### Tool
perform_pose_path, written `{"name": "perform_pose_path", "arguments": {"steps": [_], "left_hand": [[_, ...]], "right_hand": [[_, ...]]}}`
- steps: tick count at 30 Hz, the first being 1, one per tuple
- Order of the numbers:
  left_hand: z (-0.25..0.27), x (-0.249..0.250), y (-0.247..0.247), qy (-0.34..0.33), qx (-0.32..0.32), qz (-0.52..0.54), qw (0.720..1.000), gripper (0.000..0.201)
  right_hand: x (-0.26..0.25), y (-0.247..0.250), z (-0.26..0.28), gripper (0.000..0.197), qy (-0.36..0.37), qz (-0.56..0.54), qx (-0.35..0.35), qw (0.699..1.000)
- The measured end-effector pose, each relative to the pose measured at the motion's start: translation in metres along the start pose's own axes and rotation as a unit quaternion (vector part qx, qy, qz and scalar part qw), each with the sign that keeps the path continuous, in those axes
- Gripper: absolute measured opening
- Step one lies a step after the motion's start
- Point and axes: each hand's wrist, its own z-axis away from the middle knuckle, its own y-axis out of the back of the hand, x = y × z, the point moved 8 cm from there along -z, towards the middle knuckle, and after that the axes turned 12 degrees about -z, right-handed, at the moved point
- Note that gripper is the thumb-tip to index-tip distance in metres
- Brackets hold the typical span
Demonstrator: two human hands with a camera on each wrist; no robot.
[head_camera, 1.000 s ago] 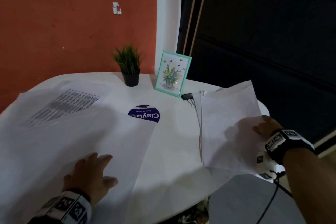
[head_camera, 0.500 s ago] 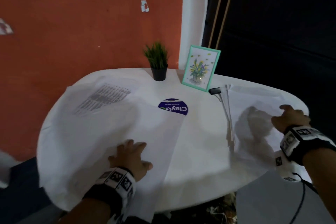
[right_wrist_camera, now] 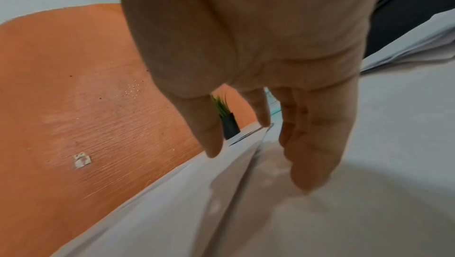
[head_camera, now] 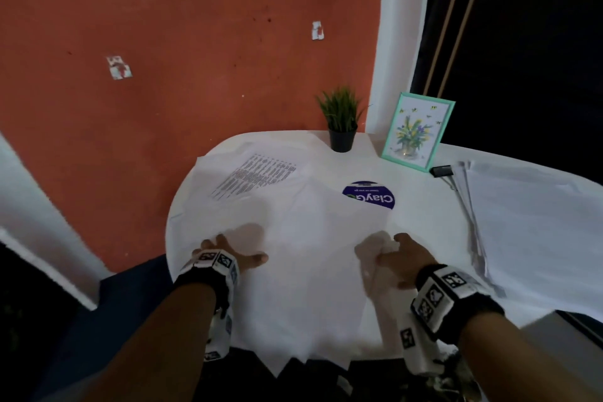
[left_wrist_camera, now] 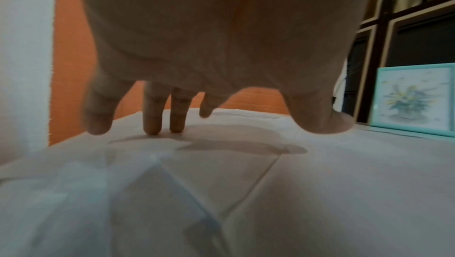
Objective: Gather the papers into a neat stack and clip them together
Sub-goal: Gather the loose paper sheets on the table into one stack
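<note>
Loose white sheets (head_camera: 310,254) lie spread over the left and middle of the round white table (head_camera: 421,225), overhanging its front edge. A printed sheet (head_camera: 254,178) lies at the far left. A second pile of papers (head_camera: 528,222) lies at the right. A black binder clip (head_camera: 441,170) sits by that pile's far corner. My left hand (head_camera: 228,251) presses flat on the loose sheets, its fingertips (left_wrist_camera: 152,127) straight. My right hand (head_camera: 396,251) pinches the right edge of the top sheet (right_wrist_camera: 236,164), which is lifted between thumb and fingers.
A small potted plant (head_camera: 341,127) and a teal picture frame (head_camera: 417,132) stand at the back of the table. A blue round ClayGo sticker (head_camera: 372,197) shows on the tabletop. An orange wall is behind, with dark floor below the front edge.
My right hand has left the right pile and come across to the right edge of the loose sheets. My left hand stays pressed on those sheets. The view has swung left.
</note>
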Motion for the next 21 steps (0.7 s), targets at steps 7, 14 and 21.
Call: {"name": "perform_pose_path", "arguments": {"steps": [7, 14, 21], "left_hand": [[0.015, 0.049, -0.007, -0.138, -0.008, 0.049, 0.989, 0.086], [0.018, 0.032, -0.028, -0.029, 0.011, -0.049, 0.998, 0.132], [0.069, 0.090, -0.037, -0.124, 0.028, -0.016, 0.992, 0.113]], "right_hand": [[-0.017, -0.027, 0.015, 0.080, 0.000, 0.027, -0.028, 0.999], [-0.003, 0.012, 0.027, 0.071, -0.032, 0.125, 0.088, 0.988], [-0.022, -0.033, 0.034, 0.072, 0.037, 0.093, 0.047, 0.994]]}}
